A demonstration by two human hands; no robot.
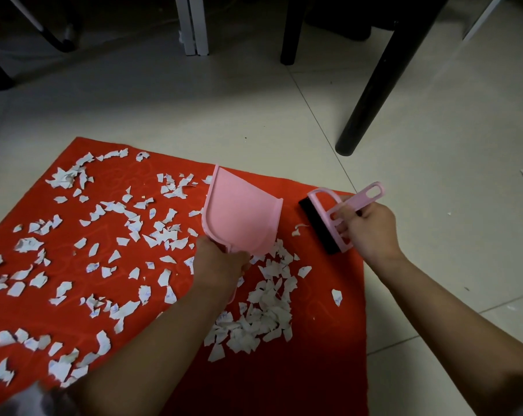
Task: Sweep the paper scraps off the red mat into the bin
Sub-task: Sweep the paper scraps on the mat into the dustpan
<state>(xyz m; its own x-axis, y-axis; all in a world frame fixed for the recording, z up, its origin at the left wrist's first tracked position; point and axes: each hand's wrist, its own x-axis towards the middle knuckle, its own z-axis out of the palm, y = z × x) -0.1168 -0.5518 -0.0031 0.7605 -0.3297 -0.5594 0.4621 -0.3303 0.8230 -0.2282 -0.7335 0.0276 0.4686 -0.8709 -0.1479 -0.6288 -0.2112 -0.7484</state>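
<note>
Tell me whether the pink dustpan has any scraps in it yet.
Empty as far as it shows: the pink dustpan, held by the left hand, shows a bare inner face; the paper scraps lie on the red mat.

Red mat (164,340), white paper scraps (263,313), pink dustpan (242,214), pink brush (329,217) with black bristles

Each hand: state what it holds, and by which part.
Left hand grips the pink dustpan by its handle; right hand grips the pink brush by its handle.
</note>
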